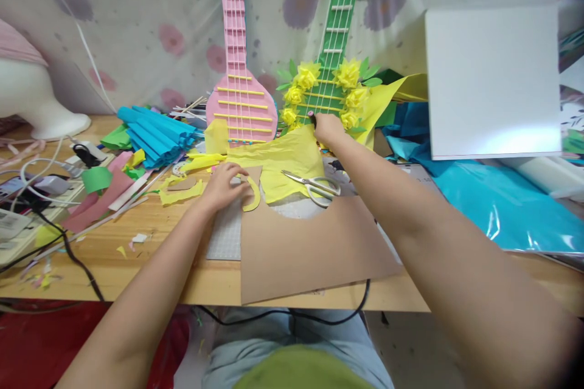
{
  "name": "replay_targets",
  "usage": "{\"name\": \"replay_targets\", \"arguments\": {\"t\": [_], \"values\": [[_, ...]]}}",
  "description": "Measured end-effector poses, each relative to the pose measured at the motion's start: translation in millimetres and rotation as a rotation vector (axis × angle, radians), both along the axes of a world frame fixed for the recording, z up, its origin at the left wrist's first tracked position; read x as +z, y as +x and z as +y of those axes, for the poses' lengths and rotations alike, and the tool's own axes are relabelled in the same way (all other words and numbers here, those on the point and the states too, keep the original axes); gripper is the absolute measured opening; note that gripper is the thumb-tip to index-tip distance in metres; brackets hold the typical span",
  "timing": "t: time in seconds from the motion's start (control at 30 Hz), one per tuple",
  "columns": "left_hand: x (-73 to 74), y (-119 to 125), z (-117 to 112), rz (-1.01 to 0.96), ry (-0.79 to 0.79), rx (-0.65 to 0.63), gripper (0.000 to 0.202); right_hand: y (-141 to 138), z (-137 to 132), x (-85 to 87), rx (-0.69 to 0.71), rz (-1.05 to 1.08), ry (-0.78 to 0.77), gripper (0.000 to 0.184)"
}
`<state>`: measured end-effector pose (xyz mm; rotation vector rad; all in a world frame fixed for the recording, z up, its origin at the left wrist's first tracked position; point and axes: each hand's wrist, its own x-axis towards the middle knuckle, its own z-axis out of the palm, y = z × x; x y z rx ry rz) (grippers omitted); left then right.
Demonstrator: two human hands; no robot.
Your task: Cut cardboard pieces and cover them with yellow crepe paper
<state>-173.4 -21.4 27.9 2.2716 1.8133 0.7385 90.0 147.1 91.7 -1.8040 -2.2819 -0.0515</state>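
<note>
My left hand (224, 186) rests at the left edge of a brown cardboard sheet (310, 249). Its bent fingers grip a curved, yellow-edged cardboard piece (253, 196). Farther off, my right hand (329, 129) is closed round a short dark stick with a pinkish end (312, 118), its kind unclear, in front of the green paper guitar (335, 42). Between the hands lies yellow crepe paper (287, 155), with open scissors (314, 184) on top. The cardboard has a rounded cut-out along its far edge.
A pink paper guitar (237, 97) leans at the back. Blue crepe paper (155, 134) and coloured scraps lie left, near cables and a power strip (50, 213). At right are a white board (493, 82) and a blue plastic packet (497, 213). A black cable hangs below the table edge.
</note>
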Motion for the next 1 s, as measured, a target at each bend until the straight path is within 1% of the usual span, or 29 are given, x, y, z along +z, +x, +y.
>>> {"name": "replay_targets", "arguments": {"t": [0.03, 0.07, 0.1, 0.17, 0.2, 0.23, 0.27, 0.3, 0.33, 0.4, 0.47, 0.5, 0.57, 0.6, 0.63, 0.73, 0.87, 1.0], "values": [[-3.9, 3, -4, -0.004, -0.022, -0.047, 0.029, 2, 3, 6.3, -0.042, 0.089, 0.025, 0.025], [-7.8, 5, -7, 0.003, -0.044, -0.080, 0.034, 3, 6, 13.9, -0.082, 0.176, 0.053, 0.026], [-11.4, 6, -10, 0.015, -0.063, -0.098, 0.038, 4, 8, 22.4, -0.094, 0.278, 0.107, 0.030], [-17.0, 7, -14, 0.040, -0.094, -0.104, 0.044, 3, 5, 39.5, -0.072, 0.391, 0.202, 0.040], [-18.9, 7, -16, 0.047, -0.102, -0.097, 0.045, 1, 0, 46.6, 0.009, 0.554, 0.268, 0.042], [-20.4, 7, -16, 0.050, -0.106, -0.090, 0.046, -3, -9, 51.7, 0.118, 0.758, 0.301, 0.040], [-21.6, 6, -16, 0.052, -0.107, -0.086, 0.046, -8, -21, 53.8, 0.205, 0.957, 0.291, 0.036], [-22.5, 6, -16, 0.053, -0.106, -0.086, 0.046, -14, -35, 52.6, 0.253, 1.139, 0.225, 0.032], [-23.3, 5, -16, 0.053, -0.106, -0.088, 0.046, -21, -50, 47.8, 0.279, 1.300, 0.108, 0.030], [-24.5, 5, -15, 0.053, -0.105, -0.085, 0.046, -34, -81, 27.8, 0.280, 1.550, -0.153, 0.031], [-25.0, 4, -15, 0.056, -0.110, -0.066, 0.046, -48, -104, -1.2, 0.209, 1.620, -0.438, 0.031], [-25.0, 4, -15, 0.063, -0.118, -0.051, 0.047, -54, -111, -16.7, 0.159, 1.622, -0.531, 0.030], [-24.6, 5, -15, 0.083, -0.145, -0.025, 0.049, -66, -117, -44.7, 0.083, 1.613, -0.603, 0.028], [-24.6, 5, -15, 0.094, -0.156, -0.017, 0.050, -71, -118, -56.1, 0.067, 1.595, -0.622, 0.026], [-24.7, 5, -15, 0.103, -0.165, -0.011, 0.050, -76, -116, -65.5, 0.057, 1.584, -0.605, 0.025], [-26.8, 5, -14, 0.114, -0.164, -0.001, 0.050, -85, -111, -83.8, 0.110, 1.525, -0.533, 0.024], [-31.3, 4, -13, 0.098, -0.115, 0.007, 0.051, -88, -108, -97.7, 0.185, 1.414, -0.447, 0.026], [-32.1, 3, -13, 0.081, -0.082, 0.004, 0.052, -87, -109, -104.8, 0.231, 1.368, -0.401, 0.030]]}}
